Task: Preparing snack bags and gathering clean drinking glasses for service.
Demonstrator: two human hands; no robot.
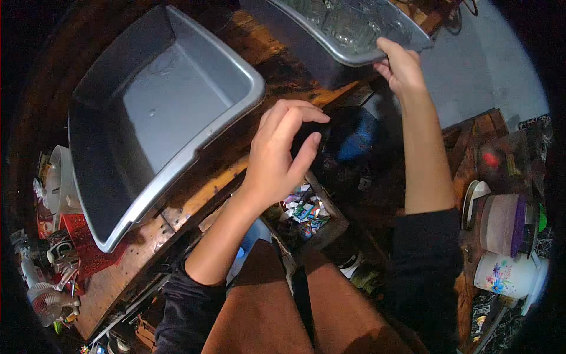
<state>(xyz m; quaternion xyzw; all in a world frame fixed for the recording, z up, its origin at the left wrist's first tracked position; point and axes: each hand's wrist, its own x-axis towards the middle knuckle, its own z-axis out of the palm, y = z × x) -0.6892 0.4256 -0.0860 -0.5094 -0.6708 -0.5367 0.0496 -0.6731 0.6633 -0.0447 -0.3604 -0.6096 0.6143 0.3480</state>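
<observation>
A grey plastic basin stands on the wooden counter at the left, with a little liquid or a few drops on its floor. At the top right is a second grey plastic basin, holding several clear glass or plastic items under or in water. My right hand grips that basin's near right corner, thumb over the rim and fingers beneath. Between the two basins, my left hand hovers near the counter's front edge with curved, parted fingers and nothing in it.
Below my left hand, a bin holds torn wrappers. A red plastic basket and clear container stand at the left. On the right are stacked containers and a flowered white tub. My legs are beside the counter.
</observation>
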